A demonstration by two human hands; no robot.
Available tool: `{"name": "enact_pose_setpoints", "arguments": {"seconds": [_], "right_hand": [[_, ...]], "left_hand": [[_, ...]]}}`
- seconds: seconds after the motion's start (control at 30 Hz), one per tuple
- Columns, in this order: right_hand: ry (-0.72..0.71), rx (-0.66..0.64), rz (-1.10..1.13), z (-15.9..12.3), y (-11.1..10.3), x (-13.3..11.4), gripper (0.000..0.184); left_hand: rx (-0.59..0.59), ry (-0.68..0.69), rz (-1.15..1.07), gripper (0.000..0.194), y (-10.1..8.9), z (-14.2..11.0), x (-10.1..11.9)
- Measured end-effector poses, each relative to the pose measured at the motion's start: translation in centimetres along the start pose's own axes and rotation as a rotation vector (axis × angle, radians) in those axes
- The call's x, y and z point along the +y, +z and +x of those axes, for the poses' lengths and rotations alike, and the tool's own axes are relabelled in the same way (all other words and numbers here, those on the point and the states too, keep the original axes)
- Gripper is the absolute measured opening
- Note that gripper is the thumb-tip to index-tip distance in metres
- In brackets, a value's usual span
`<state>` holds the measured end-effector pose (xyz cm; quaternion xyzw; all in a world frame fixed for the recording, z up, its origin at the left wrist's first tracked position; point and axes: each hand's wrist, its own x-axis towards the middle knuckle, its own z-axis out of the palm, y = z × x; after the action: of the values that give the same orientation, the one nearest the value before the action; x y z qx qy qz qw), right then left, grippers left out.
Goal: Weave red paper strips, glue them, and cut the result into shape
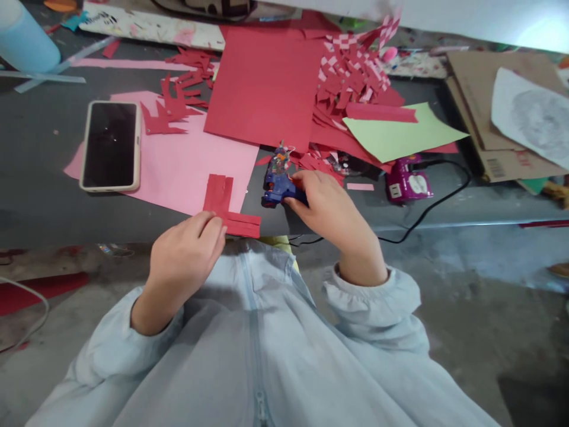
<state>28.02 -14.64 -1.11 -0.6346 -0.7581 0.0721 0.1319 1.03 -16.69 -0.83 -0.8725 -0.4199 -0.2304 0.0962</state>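
My left hand presses down on crossed red paper strips at the near edge of the dark table. The strips form an L shape, partly on a pink sheet. My right hand is wrapped around the handle of a blue glue gun that lies on the table, nozzle pointing away from me. Its black cord runs off to the right. Pale blue sleeves cover both of my arms.
A phone lies face up at the left on the pink sheet. A large red sheet, cut red scraps, a woven red-and-white piece and a light green sheet lie beyond. A magenta plug block and cardboard sit to the right.
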Motion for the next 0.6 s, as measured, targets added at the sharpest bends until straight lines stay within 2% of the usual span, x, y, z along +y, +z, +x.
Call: {"name": "enact_pose_setpoints", "arguments": {"seconds": [0.1, 0.23, 0.47, 0.6], "right_hand": [[0.012, 0.049, 0.044, -1.1, -0.6, 0.0, 0.030], [-0.040, 0.074, 0.154, -2.8, -1.6, -0.3, 0.033], [-0.130, 0.037, 0.285, -4.3, -2.6, -0.7, 0.040], [-0.173, 0.016, 0.299, -4.5, -3.0, -1.0, 0.042]], "left_hand": [[0.064, -0.039, -0.037, 0.013, -0.1, 1.0, 0.7], [0.070, -0.062, -0.191, 0.014, 0.4, 2.5, 1.9], [0.101, -0.047, -0.299, 0.024, 0.7, 4.6, 3.6], [0.067, -0.021, -0.317, 0.026, 0.4, 4.8, 3.9]]}}
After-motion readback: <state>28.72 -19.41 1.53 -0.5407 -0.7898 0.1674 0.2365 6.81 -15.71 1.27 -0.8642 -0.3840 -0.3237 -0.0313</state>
